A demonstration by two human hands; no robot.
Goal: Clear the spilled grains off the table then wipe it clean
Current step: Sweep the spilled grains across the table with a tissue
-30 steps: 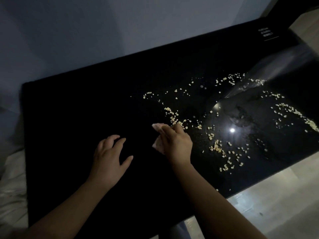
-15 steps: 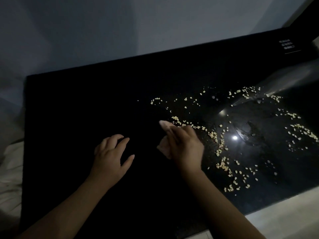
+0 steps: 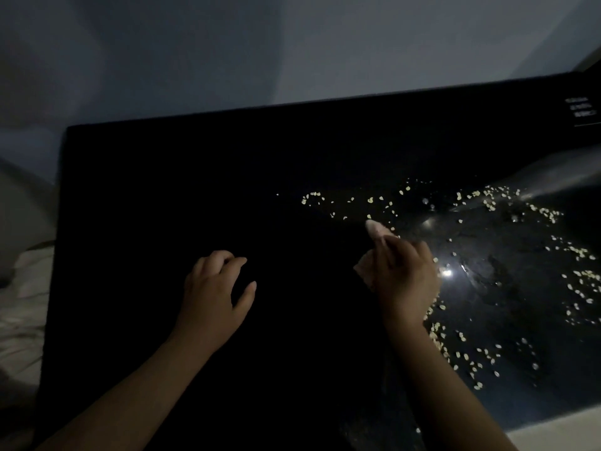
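Many grains (image 3: pixel 434 336) beside right hand (image 3: pixel 403 278), gripping cloth (image 3: pixel 375 230)

Left hand (image 3: pixel 214 288): palm down, fingers loosely bent, thumb spread wide, holding nothing.
Right hand (image 3: pixel 403 278): back upward, fingers curled, gripping pink cloth (image 3: pixel 374 230).
Forearms (image 3: pixel 136 392): bare, converging from the lower edge.

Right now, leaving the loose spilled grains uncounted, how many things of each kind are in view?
bare hands: 2, left hand and right hand
pale pink crumpled cloth: 1
black glossy table: 1
white printed label: 1
Total: 5
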